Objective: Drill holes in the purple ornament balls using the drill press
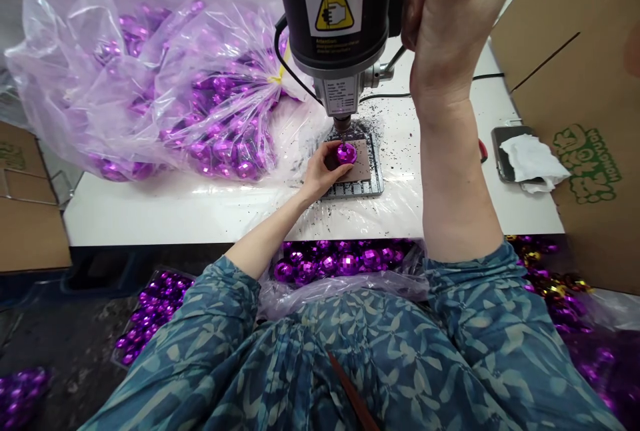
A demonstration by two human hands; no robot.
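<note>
My left hand (pixel 324 169) pinches a shiny purple faceted ball (pixel 347 153) between thumb and fingers. The ball rests on a small brown board (pixel 361 167) over the slotted metal base (pixel 377 185) of a drill press (pixel 343 94), directly under its chuck. Raised at the upper right, my right hand (pixel 443 17) is closed at the side of the machine's black housing. What its fingers grip is mostly hidden behind the hand.
A tied clear bag (pixel 200 97) of purple balls covers the table's left side. Dark shavings surround the base. More purple balls (pixel 347 263) lie in a bag below the table edge. Cardboard boxes (pixel 590 51) stand right, near a phone (pixel 503 157) under white tissue (pixel 535 161).
</note>
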